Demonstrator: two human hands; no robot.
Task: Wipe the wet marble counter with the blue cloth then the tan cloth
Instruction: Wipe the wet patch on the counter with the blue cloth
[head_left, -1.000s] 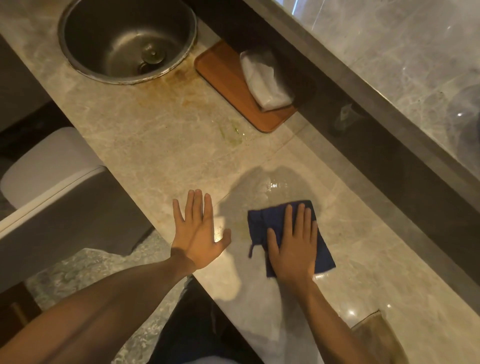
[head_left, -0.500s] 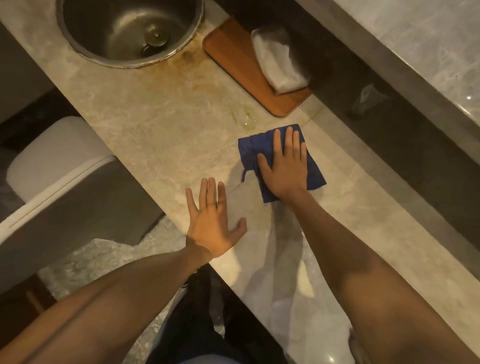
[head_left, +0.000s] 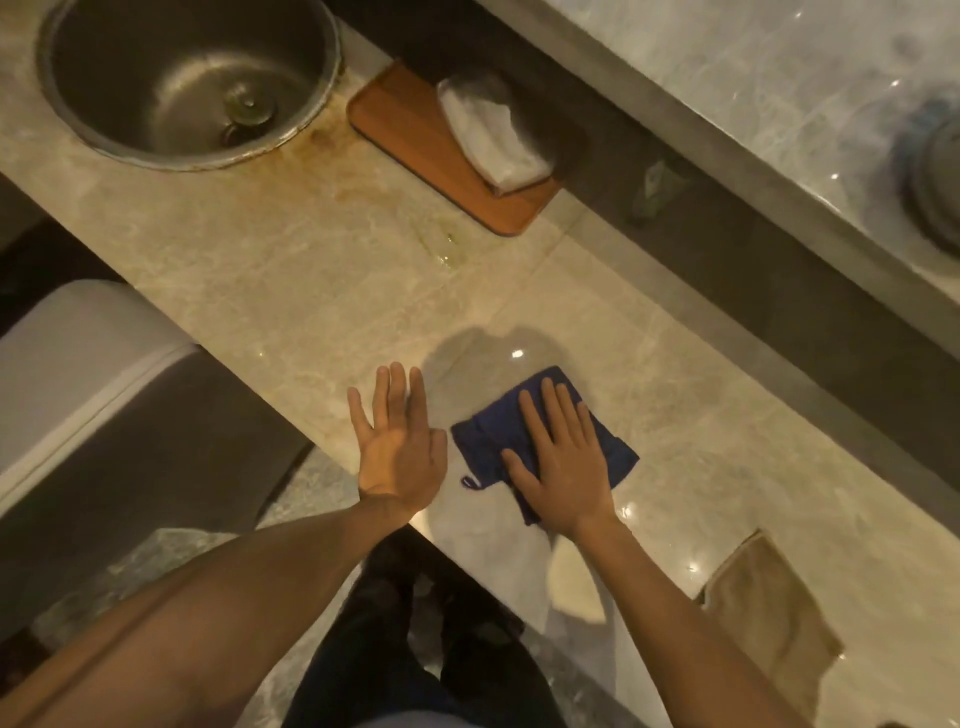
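Flatly pressed on the blue cloth: right hand, fingers spread, gripping nothing. Just left of the cloth, left hand, open, palm down on the marble counter. Right of the cloth, near the counter's edge: tan cloth.

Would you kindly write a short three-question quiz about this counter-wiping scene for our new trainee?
1. True or false: the right hand presses flat on the blue cloth.
2. Which cloth lies untouched at the counter's near edge? A) tan cloth B) blue cloth C) white cloth
3. Fill in: the left hand rests open on the ____.

Key: 1 true; 2 A; 3 counter.
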